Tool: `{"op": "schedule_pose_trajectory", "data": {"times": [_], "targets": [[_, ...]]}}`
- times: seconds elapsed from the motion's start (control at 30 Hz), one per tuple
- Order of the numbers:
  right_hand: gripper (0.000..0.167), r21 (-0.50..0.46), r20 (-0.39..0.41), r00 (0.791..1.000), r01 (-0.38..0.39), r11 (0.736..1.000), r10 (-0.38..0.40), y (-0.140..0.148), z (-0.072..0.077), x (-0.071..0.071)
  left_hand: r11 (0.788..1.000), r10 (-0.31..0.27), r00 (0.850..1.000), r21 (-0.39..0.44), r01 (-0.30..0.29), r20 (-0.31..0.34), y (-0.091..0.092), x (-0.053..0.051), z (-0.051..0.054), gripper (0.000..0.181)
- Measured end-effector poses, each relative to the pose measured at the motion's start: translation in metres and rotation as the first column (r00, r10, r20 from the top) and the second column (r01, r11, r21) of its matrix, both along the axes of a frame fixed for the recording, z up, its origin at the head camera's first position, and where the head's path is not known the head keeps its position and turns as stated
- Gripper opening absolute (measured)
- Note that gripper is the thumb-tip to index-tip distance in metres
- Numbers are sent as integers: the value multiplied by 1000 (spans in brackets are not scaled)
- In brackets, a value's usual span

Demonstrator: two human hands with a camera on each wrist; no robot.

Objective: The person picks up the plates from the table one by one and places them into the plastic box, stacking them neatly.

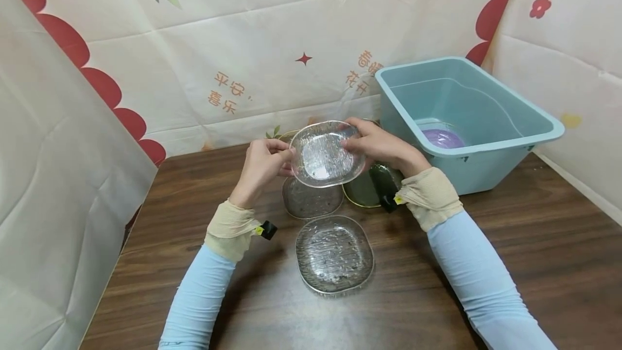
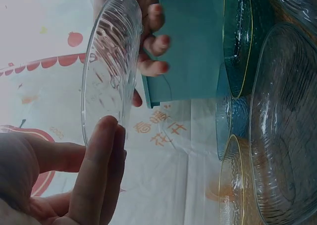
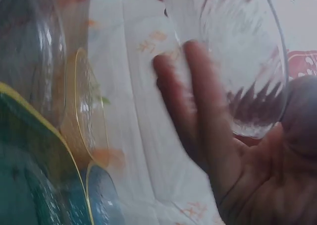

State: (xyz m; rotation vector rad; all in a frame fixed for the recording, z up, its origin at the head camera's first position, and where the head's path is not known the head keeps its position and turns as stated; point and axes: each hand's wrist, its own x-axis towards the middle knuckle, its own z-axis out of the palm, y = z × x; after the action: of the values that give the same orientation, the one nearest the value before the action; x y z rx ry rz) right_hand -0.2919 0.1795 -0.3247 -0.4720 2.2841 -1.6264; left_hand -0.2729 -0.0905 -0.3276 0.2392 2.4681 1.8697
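Observation:
Both hands hold a clear ribbed plate-like dish, raised over the table and tilted. My left hand pinches its left rim between thumb and fingers. At the opposite rim, my right hand grips with the thumb on the near face; several of its fingers are behind the dish. Below lie two more clear ribbed dishes, one nearer me and one farther back, partly covered by the held one. A green dish with a gold rim sits under my right hand, partly hidden.
A light blue tub stands at the back right, with something purple in its bottom. Behind the clear dishes, the left wrist view has an amber gold-rimmed dish and a blue dish. A printed cloth hangs behind the wooden table.

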Motion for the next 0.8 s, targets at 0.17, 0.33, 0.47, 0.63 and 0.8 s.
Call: {"op": "schedule_pose_trajectory", "data": {"times": [0.17,0.33,0.47,0.63,0.8], "targets": [[45,-157,63,998,17,987,-7,-2,2,0,999,-11,1000,52,11,-1,0,0,0,23],[44,-220,39,997,74,973,-67,-2,6,0,995,-43,999,87,40,30,-1,-1,0,52],[43,-246,-6,995,93,965,-97,-1,14,0,997,-53,997,54,50,64,-4,-6,1,74],[41,-240,-74,988,113,964,-134,-2,28,3,996,-91,992,-2,92,91,-7,-12,1,77],[39,-264,-90,975,171,949,-201,-4,45,8,993,-113,987,-31,117,112,-12,-17,1,78]]}}
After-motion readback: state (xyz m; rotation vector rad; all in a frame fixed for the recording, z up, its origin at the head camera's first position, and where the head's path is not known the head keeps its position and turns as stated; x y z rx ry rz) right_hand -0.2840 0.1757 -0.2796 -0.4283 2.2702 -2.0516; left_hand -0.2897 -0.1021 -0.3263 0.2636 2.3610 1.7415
